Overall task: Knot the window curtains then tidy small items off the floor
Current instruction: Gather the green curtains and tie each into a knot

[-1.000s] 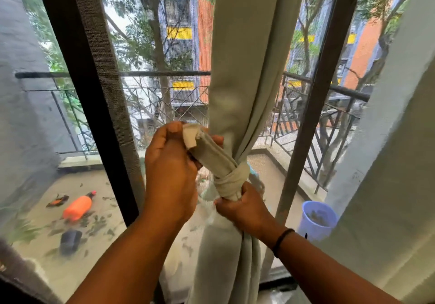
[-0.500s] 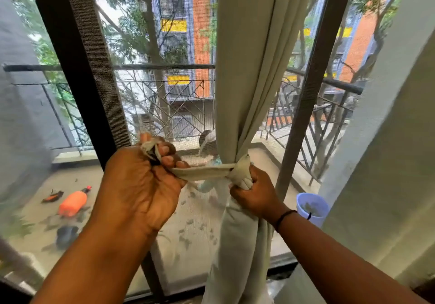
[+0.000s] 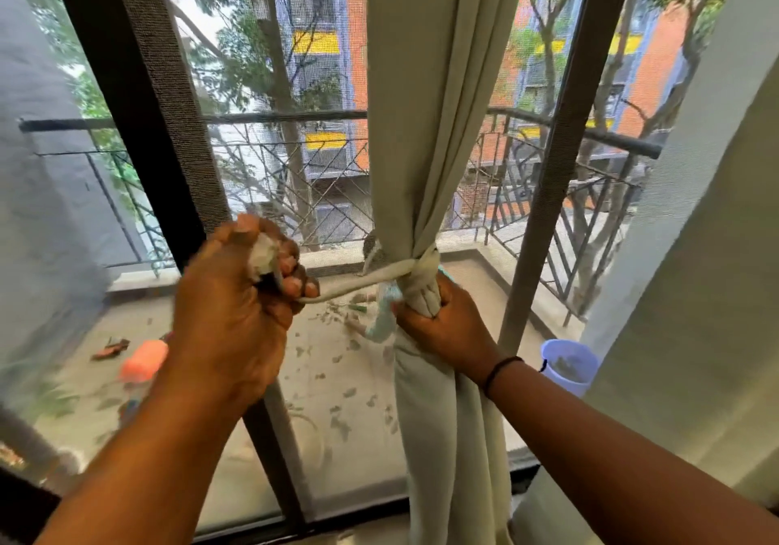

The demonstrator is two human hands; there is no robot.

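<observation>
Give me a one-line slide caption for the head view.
Left hand pulls the fabric tie-back strip taut while right hand grips the gathered pale green curtain at the knot.

Left hand [image 3: 236, 308] seemingly fisted, right hand [image 3: 442, 321] clenched, forearms extended.

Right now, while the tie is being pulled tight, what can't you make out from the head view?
- Curtain top and hem: cut off by the frame edges.
- Tie end: mostly buried in the left hand.
- Knot back: hidden by the fabric; the right hand covers the curtain below it.
- Room floor: out of frame.
- Orange item on the balcony: blurred behind the mesh.
</observation>
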